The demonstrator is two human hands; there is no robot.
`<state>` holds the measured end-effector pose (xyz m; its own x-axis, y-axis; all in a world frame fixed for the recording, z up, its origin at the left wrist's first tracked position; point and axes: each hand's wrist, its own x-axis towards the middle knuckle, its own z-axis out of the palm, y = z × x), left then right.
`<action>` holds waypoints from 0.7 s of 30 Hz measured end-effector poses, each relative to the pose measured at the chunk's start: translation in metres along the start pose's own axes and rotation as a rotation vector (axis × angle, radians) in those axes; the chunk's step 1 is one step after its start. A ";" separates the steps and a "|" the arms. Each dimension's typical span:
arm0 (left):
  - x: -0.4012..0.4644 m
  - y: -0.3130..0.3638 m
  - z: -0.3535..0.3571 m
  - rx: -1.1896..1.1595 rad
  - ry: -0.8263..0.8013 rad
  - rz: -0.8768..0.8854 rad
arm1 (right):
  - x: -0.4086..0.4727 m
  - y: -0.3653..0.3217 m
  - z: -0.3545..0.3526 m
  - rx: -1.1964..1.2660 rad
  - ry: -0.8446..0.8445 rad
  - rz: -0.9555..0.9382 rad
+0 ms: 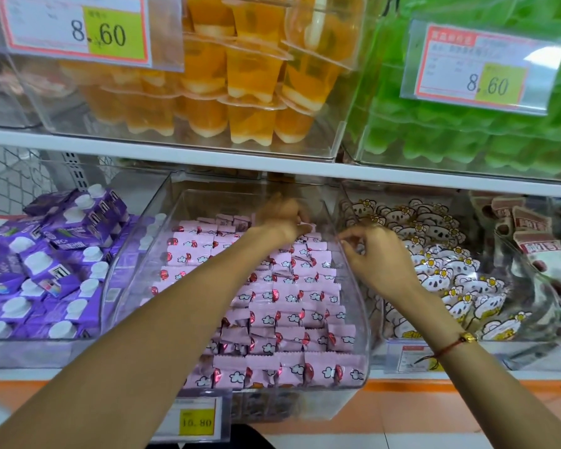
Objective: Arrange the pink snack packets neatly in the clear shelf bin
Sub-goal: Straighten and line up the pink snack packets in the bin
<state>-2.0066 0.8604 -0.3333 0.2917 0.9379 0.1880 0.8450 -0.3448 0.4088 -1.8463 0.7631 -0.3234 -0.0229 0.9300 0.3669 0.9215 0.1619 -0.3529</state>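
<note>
Both hands are inside or at the clear shelf bin (pixel 353 319), which sits on the lower shelf between a bin of purple cartons (pixel 49 254) and a bin of koala-print packets (pixel 434 264). The pink snack packets (pixel 289 299) already fill the bin in rough overlapping rows, tidy at the front and looser toward the back right. The left hand (pixel 284 218) reaches deep to the rear, its grip curled on what looks like a pink packet, though blur makes this uncertain. The right hand (pixel 374 254) hovers at the bin's right wall, fingers bent and thumb near forefinger; whether it pinches anything I cannot tell. The step in hand seems to be straightening the back rows. Next, the rear packet likely needs laying flat in line with its neighbours.
</note>
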 end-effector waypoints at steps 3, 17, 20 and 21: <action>0.003 0.001 0.002 -0.055 0.002 -0.035 | 0.001 0.002 0.000 0.009 -0.008 -0.004; -0.023 -0.006 -0.053 -1.241 0.269 -0.232 | 0.029 -0.025 -0.010 0.443 0.081 0.043; -0.025 -0.010 -0.063 -1.457 0.040 -0.511 | 0.031 -0.040 -0.011 0.428 -0.077 -0.141; -0.026 -0.013 -0.065 -1.481 -0.051 -0.567 | 0.031 -0.042 -0.012 0.422 -0.043 -0.181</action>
<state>-2.0537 0.8379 -0.2855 0.1437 0.9427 -0.3012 -0.3124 0.3320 0.8900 -1.8807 0.7815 -0.2873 -0.1928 0.8858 0.4221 0.6628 0.4347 -0.6097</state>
